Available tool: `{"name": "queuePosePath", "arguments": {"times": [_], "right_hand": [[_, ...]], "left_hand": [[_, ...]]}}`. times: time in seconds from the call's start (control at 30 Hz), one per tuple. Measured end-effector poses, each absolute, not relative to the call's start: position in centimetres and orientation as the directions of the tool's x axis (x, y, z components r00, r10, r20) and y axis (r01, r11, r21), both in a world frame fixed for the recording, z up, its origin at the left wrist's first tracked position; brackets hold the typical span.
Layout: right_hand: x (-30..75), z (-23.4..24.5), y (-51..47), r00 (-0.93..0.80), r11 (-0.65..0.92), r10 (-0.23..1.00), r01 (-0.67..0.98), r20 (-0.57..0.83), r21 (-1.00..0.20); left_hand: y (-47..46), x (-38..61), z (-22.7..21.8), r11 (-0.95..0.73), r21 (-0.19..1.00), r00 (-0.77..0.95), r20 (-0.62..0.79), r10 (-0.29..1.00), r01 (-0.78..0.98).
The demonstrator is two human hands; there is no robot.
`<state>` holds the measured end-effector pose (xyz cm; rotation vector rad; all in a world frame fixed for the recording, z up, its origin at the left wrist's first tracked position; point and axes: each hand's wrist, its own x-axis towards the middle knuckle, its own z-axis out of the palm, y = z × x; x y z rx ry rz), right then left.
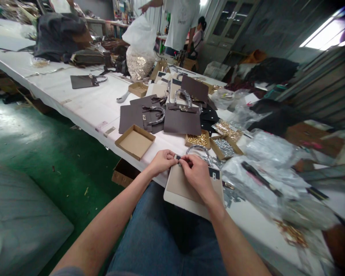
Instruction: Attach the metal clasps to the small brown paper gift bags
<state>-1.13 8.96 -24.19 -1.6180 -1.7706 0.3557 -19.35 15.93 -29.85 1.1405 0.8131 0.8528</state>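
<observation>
Workshop with a glossy green floor [31,142] and a long white worktop [83,99]. At its far end stand a person in a white shirt [181,19] and a clear plastic sack [140,53] of metal fittings. Mid-worktop: flat dark brown panels [181,122] with wrapped curved handles, then an empty cardboard tray [135,142] and trays of gold studs [197,139] and silver studs [225,147]. A smooth beige panel [181,184] overhangs the near edge; left hand [162,161] and right hand [197,174] pinch its upper edge, fingertips close together.
</observation>
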Motion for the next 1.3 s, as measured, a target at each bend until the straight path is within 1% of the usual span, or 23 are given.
{"name": "queuePosePath", "arguments": {"times": [0.17,0.43,0.6,0.8,0.97,1.17,1.23,1.3], "right_hand": [[-1.2,-24.4,8.3,0.033,0.192,0.945,0.751,0.326,-0.632],[-0.5,-24.6,8.2,0.003,0.217,0.946,0.738,0.325,-0.638],[-0.2,-24.5,7.7,0.03,0.174,0.96,0.717,0.279,-0.675],[-0.1,-24.5,7.8,0.025,0.166,0.965,0.706,0.26,-0.688],[0.2,-24.6,8.0,0.024,0.148,0.974,0.688,0.226,-0.71],[0.4,-24.2,8.2,-0.006,0.094,0.992,0.686,0.124,-0.721],[0.4,-24.1,8.2,-0.02,0.119,0.989,0.688,0.145,-0.716],[0.4,-24.2,8.1,-0.057,0.176,0.98,0.689,0.189,-0.703]], "left_hand": [[15.6,-19.6,-29.5,0.158,0.977,0.466,-0.076,0.882,-0.14],[15.5,-19.4,-29.4,0.158,0.979,0.45,-0.085,0.889,-0.128],[15.6,-19.1,-30.1,0.144,0.984,0.437,-0.083,0.895,-0.108],[15.6,-18.9,-30.0,0.145,0.987,0.408,-0.104,0.907,-0.071],[15.4,-18.9,-30.1,0.069,0.998,0.364,-0.061,0.929,-0.008],[15.2,-18.7,-30.4,0.048,0.999,0.352,-0.044,0.935,-0.001],[15.2,-18.7,-30.4,0.056,0.998,0.347,-0.048,0.937,-0.015],[15.2,-18.6,-30.3,0.064,0.998,0.345,-0.053,0.937,-0.022]]}}
